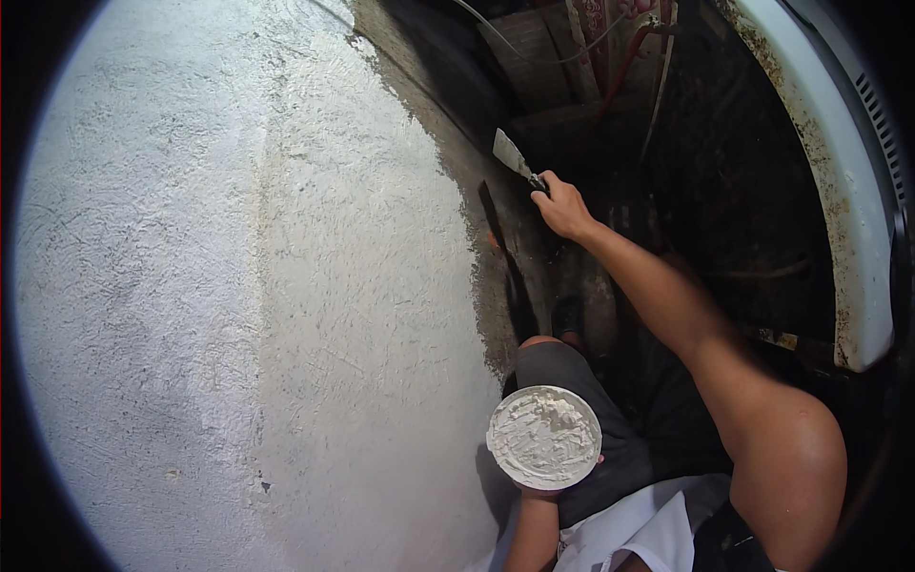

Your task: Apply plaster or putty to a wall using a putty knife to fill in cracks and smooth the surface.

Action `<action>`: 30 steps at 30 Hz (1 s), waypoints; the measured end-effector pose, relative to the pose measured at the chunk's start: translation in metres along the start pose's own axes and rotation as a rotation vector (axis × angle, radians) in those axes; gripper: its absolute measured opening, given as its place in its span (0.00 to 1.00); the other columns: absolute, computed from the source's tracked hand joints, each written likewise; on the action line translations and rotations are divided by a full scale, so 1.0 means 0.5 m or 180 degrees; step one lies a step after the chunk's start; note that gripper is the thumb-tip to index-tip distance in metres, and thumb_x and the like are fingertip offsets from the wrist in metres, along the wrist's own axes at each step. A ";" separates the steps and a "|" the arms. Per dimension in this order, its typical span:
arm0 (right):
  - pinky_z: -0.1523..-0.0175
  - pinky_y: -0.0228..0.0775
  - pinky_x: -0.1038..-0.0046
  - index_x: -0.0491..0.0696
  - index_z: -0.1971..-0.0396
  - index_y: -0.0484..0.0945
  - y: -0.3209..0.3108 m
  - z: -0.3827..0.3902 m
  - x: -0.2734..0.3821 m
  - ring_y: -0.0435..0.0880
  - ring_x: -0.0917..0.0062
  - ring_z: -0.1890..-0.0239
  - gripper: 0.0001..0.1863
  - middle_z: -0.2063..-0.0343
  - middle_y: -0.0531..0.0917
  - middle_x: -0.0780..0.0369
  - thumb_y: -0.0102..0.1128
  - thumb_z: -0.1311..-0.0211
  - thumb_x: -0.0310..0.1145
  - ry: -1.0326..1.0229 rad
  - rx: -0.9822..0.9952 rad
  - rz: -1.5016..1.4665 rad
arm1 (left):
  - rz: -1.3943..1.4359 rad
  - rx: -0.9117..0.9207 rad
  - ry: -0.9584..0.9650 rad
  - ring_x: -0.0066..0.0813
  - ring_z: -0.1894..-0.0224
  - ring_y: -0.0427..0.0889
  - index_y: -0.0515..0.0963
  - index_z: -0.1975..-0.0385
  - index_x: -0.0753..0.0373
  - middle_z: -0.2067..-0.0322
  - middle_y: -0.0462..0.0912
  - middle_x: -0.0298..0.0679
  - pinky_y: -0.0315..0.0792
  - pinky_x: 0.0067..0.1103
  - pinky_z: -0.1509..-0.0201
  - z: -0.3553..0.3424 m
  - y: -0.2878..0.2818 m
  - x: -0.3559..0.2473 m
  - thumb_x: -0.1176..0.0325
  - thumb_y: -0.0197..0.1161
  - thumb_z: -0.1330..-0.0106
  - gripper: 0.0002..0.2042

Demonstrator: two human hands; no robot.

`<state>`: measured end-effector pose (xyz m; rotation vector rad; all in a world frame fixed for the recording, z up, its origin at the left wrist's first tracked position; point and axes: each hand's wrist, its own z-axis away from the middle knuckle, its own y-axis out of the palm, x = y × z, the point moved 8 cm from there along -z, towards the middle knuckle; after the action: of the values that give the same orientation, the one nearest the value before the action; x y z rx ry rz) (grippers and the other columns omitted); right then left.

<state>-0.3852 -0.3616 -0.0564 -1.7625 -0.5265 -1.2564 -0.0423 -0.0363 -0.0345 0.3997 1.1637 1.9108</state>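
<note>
The right hand (564, 208) is clamping its fingers around the putty knife (512, 153), near the coated wall (372, 286); the left hand (539, 495) is supporting the paste tub (490, 443), finger closure hidden. A shallow blade angle should be favouring even strokes.

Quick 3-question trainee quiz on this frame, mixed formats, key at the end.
1. What tool is in the right hand?
2. True or false: the left hand holds a round container with pale paste in it.
3. Multiple choice: which side of the picture does the pale, rough-coated wall fill?
a) right
b) left
c) bottom right corner only

Key:
1. A putty knife.
2. True; the hand is mostly hidden beneath the container.
3. b
</note>
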 end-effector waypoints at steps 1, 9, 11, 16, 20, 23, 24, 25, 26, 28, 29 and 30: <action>0.36 0.70 0.53 0.41 0.38 0.70 0.013 0.008 -0.011 0.81 0.38 0.50 0.23 0.62 0.83 0.45 0.55 0.28 0.36 0.0124 0.0289 -0.0149 | 0.0427 0.0299 -0.0066 0.57 0.19 0.57 0.55 0.18 0.48 0.19 0.59 0.40 0.56 0.73 0.27 -0.001 0.013 0.002 0.22 0.51 0.34 0.50; 0.44 0.66 0.48 0.43 0.48 0.65 0.080 0.017 0.063 0.72 0.49 0.45 0.17 0.51 0.71 0.48 0.56 0.34 0.28 -0.0818 0.0739 0.0221 | -0.0531 -0.0387 0.0182 0.54 0.19 0.56 0.54 0.17 0.48 0.19 0.58 0.39 0.52 0.66 0.21 0.018 -0.093 -0.025 0.22 0.55 0.37 0.52; 0.43 0.65 0.51 0.43 0.50 0.66 0.093 -0.003 0.077 0.71 0.51 0.46 0.16 0.52 0.70 0.50 0.56 0.36 0.24 -0.0866 0.0968 0.0176 | -0.0023 -0.0155 0.0176 0.53 0.19 0.56 0.54 0.17 0.48 0.19 0.58 0.39 0.52 0.66 0.21 0.017 -0.097 -0.023 0.22 0.55 0.36 0.52; 0.44 0.66 0.50 0.45 0.49 0.66 0.109 -0.062 0.102 0.70 0.50 0.46 0.19 0.51 0.70 0.52 0.56 0.40 0.21 -0.0962 0.0950 0.0205 | 0.0385 -0.0056 0.0192 0.54 0.19 0.56 0.54 0.17 0.48 0.19 0.58 0.39 0.52 0.66 0.21 0.016 -0.093 -0.021 0.22 0.54 0.36 0.52; 0.45 0.68 0.48 0.44 0.50 0.68 0.138 -0.092 0.107 0.72 0.49 0.46 0.18 0.51 0.72 0.50 0.54 0.40 0.20 -0.1000 0.0777 0.0194 | 0.0544 -0.0042 0.0204 0.54 0.19 0.56 0.54 0.17 0.48 0.19 0.58 0.39 0.52 0.67 0.22 0.015 -0.079 -0.022 0.22 0.54 0.36 0.52; 0.44 0.70 0.46 0.42 0.51 0.69 0.179 -0.100 0.111 0.75 0.47 0.45 0.15 0.51 0.75 0.47 0.51 0.38 0.19 -0.1045 0.0850 0.0275 | 0.0649 -0.0041 0.0247 0.54 0.19 0.56 0.54 0.17 0.48 0.19 0.57 0.39 0.53 0.67 0.22 0.013 -0.075 -0.021 0.22 0.54 0.36 0.52; 0.44 0.71 0.46 0.41 0.52 0.69 0.192 -0.099 0.120 0.76 0.45 0.45 0.13 0.52 0.76 0.45 0.50 0.37 0.18 -0.1172 0.0896 0.0214 | 0.0698 -0.0042 0.0261 0.54 0.19 0.56 0.54 0.17 0.48 0.19 0.57 0.39 0.53 0.67 0.22 0.010 -0.075 -0.019 0.22 0.54 0.36 0.52; 0.43 0.71 0.46 0.39 0.53 0.69 0.207 -0.094 0.119 0.77 0.43 0.46 0.12 0.53 0.78 0.44 0.49 0.37 0.18 -0.1146 0.1022 0.0252 | 0.0747 -0.0033 0.0281 0.54 0.19 0.56 0.54 0.17 0.48 0.19 0.57 0.39 0.53 0.67 0.22 0.011 -0.074 -0.017 0.22 0.54 0.36 0.52; 0.43 0.71 0.46 0.39 0.54 0.69 0.212 -0.090 0.122 0.78 0.42 0.46 0.11 0.53 0.79 0.42 0.49 0.37 0.18 -0.1161 0.1047 0.0164 | 0.0793 -0.0028 0.0299 0.54 0.19 0.56 0.54 0.17 0.48 0.19 0.57 0.39 0.53 0.67 0.22 0.009 -0.073 -0.016 0.22 0.54 0.36 0.52; 0.43 0.72 0.46 0.38 0.56 0.70 0.221 -0.084 0.107 0.80 0.40 0.46 0.09 0.54 0.81 0.39 0.49 0.36 0.18 -0.0857 0.1202 0.0181 | 0.0828 -0.0011 0.0316 0.54 0.19 0.56 0.54 0.17 0.48 0.19 0.57 0.39 0.53 0.67 0.22 0.009 -0.069 -0.016 0.22 0.54 0.36 0.52; 0.43 0.73 0.46 0.37 0.56 0.70 0.222 -0.079 0.102 0.80 0.40 0.45 0.09 0.54 0.81 0.39 0.49 0.35 0.19 -0.0795 0.1301 0.0161 | 0.0840 0.0002 0.0313 0.55 0.19 0.56 0.54 0.17 0.48 0.19 0.57 0.39 0.53 0.67 0.23 0.009 -0.066 -0.016 0.22 0.54 0.36 0.52; 0.43 0.73 0.46 0.37 0.56 0.70 0.221 -0.073 0.096 0.80 0.39 0.44 0.08 0.53 0.81 0.38 0.49 0.34 0.19 -0.0731 0.1399 0.0137 | 0.0844 0.0014 0.0311 0.55 0.19 0.56 0.54 0.17 0.48 0.19 0.57 0.39 0.53 0.68 0.23 0.009 -0.063 -0.017 0.22 0.54 0.36 0.52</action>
<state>-0.3032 -0.4569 -0.0548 -1.5365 -0.8234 -0.8320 -0.0187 -0.0337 -0.0573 0.4876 1.2281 2.1773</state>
